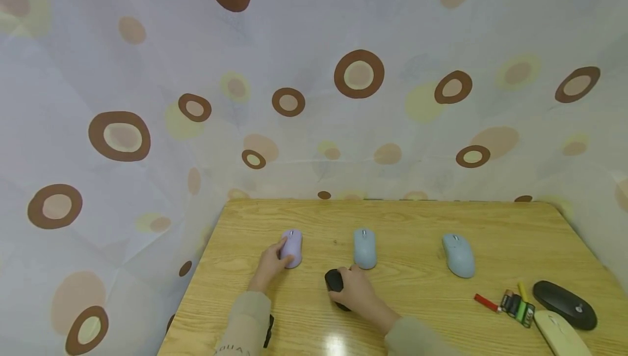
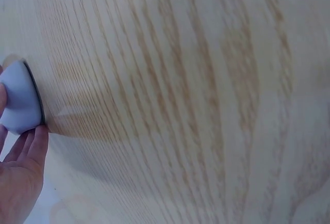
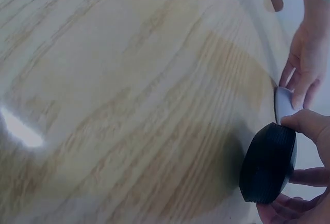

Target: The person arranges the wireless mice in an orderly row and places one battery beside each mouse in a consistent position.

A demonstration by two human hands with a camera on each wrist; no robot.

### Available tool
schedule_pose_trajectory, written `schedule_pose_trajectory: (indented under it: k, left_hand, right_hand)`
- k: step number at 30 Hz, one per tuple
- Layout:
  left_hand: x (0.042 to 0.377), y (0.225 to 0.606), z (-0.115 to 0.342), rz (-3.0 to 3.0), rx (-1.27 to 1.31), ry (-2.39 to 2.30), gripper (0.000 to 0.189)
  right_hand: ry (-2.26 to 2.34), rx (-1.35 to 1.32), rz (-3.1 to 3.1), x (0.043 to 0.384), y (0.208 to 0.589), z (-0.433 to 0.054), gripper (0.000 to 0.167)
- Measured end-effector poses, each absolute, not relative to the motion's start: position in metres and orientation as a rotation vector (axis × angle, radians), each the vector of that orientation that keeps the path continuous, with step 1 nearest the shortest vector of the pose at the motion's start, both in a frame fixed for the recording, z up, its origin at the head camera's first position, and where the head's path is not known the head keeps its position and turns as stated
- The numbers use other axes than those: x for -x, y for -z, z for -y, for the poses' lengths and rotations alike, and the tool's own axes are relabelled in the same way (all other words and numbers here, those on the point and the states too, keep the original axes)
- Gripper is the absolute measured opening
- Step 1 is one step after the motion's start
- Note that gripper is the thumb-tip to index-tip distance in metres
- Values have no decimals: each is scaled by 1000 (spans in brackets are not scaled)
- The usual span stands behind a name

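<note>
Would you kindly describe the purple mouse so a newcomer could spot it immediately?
Find the wooden table, then the person's left hand. It grips the purple mouse, the only one of that colour, unlike the neighbouring black mouse and light-blue mouse.

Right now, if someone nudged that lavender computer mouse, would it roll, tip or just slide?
The lavender computer mouse would probably slide rather than roll, given its low, elongated shape. Tipping seems unlikely, since it appears to rest flat on the wooden tabletop. It may feel slightly slippery, as it looks smooth and rounded.
</note>
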State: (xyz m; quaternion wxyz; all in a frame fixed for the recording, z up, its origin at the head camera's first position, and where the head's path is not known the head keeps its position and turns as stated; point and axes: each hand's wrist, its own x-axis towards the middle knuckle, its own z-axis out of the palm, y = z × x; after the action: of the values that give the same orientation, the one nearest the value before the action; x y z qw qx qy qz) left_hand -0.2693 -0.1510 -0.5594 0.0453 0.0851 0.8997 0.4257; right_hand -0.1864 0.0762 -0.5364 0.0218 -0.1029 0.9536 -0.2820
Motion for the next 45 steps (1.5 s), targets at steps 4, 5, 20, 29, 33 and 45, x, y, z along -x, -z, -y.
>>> schedule_pose_trajectory:
  k: [4, 5, 20, 29, 33, 45]
  left_hand:
    - [270, 560, 151, -2743, -249, -1296, 59]
    - [271, 561, 151, -2743, -247, -1295, 59]
    - [269, 558, 149, -2752, -222, -1292, 58]
    - [268, 559, 149, -2734, -203, -1291, 60]
    - [268, 558, 149, -2734, -216, -1290, 60]
    - [270, 561, 150, -2741, -216, -1289, 59]
  right_hand:
    - [853, 310, -2937, 188, 543, -65, 55]
    - [855, 305, -2934, 188, 544, -63, 55]
    - [722, 319, -2982, 183, 548, -30, 60]
    - [586, 361, -3031, 174, 551, -19, 62]
    - [516, 401, -3032, 171, 554, -17, 66]
    - [416, 469, -3048, 169, 557, -16, 70]
